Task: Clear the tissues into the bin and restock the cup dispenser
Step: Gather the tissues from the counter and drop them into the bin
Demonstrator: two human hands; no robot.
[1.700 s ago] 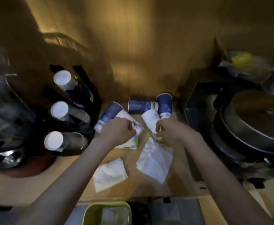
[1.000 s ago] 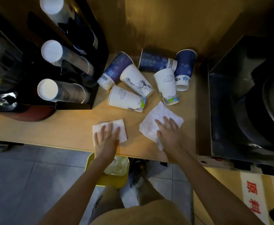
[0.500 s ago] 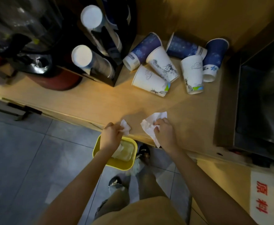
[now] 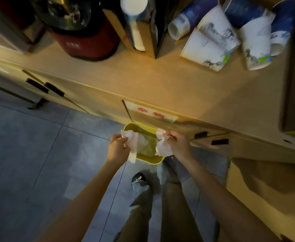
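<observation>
Below the bench edge, on the floor against the cabinet front: one yellow bin, open-topped, some pale paper already lying inside. Left hand, fingers pinched on a white tissue; this one hangs loosely folded, its long axis roughly vertical, lower end trailing over the bin's near rim. Right hand, fingers clenched on a second tissue, crumpled into a rough wad. Both hands sit directly above the bin mouth, one at each side, about equally near; the bin opening lies straight down from either grip, so a release should suffice, though the left tissue's trailing end may catch the rim. Paper cups, white and blue printed, lie tipped on their sides at the far right of the bench, just beside the cup dispenser, which shows one white cup end. Restocking not yet begun.
</observation>
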